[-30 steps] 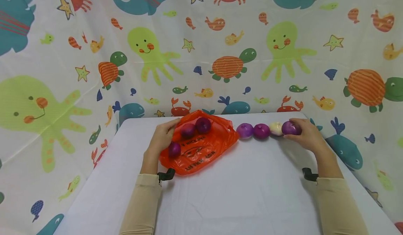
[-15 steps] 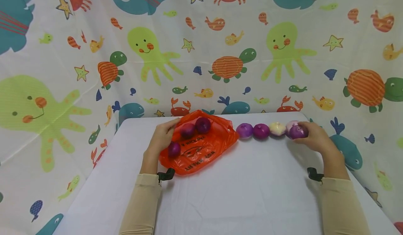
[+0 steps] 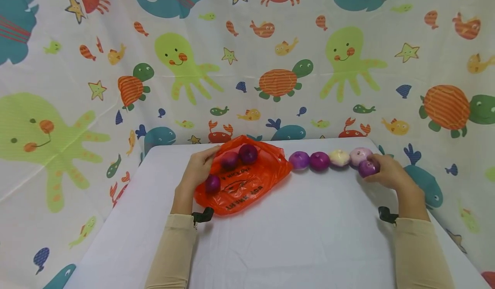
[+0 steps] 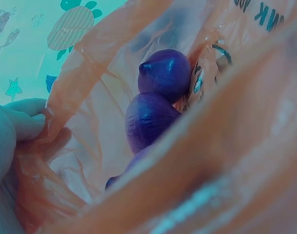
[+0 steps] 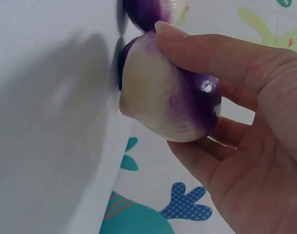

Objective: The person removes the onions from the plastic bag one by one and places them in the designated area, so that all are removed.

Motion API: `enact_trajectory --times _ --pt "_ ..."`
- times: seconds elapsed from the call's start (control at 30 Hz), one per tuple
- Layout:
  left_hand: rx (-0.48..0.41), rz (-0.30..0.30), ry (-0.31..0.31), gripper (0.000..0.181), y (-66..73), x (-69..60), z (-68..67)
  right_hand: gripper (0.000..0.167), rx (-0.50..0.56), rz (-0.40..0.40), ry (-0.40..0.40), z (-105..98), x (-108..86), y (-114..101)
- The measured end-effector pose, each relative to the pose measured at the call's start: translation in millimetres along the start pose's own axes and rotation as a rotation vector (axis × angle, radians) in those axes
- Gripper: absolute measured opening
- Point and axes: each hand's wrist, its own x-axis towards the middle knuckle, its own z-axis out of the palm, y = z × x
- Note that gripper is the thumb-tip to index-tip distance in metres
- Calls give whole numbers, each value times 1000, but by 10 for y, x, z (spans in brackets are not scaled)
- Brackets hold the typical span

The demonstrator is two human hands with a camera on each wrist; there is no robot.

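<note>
Thumb and fingers of my right hand (image 3: 390,173) grip a purple-and-white onion (image 3: 369,167) at the right end of a row. The right wrist view shows this onion (image 5: 163,92) between thumb and fingers, close to the white table. My left hand (image 3: 198,168) pinches the left edge of an orange-red plastic bag (image 3: 247,186). Inside the bag lie three purple onions, one near its left side (image 3: 212,184) and two higher up (image 3: 248,154). In the left wrist view the bag's film (image 4: 75,97) is pinched between thumb and fingers (image 4: 29,119), and part of the lowest onion is hidden.
Right of the bag, a row on the white table (image 3: 301,229) holds two purple onions (image 3: 319,161), a whitish one (image 3: 339,158) and a pale pink one (image 3: 359,155). A patterned curtain (image 3: 239,39) hangs behind the table's back edge.
My right hand has moved right and slightly nearer with its onion, uncovering the pale pink one behind it. The left hand still holds the bag in the same place.
</note>
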Motion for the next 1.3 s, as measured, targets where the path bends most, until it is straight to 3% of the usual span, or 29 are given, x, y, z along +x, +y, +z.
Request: enact_trajectory --times 0.5,0.9,1.3 --pt "-2 2 1 43 0 0 1 97 26 90 -83 2 -50 45" --pt "-4 3 1 43 -5 -3 -2 93 32 76 -90 -5 -68 98" --pt "-11 -7 -4 43 9 -5 1 109 44 118 -107 -69 -74 106"
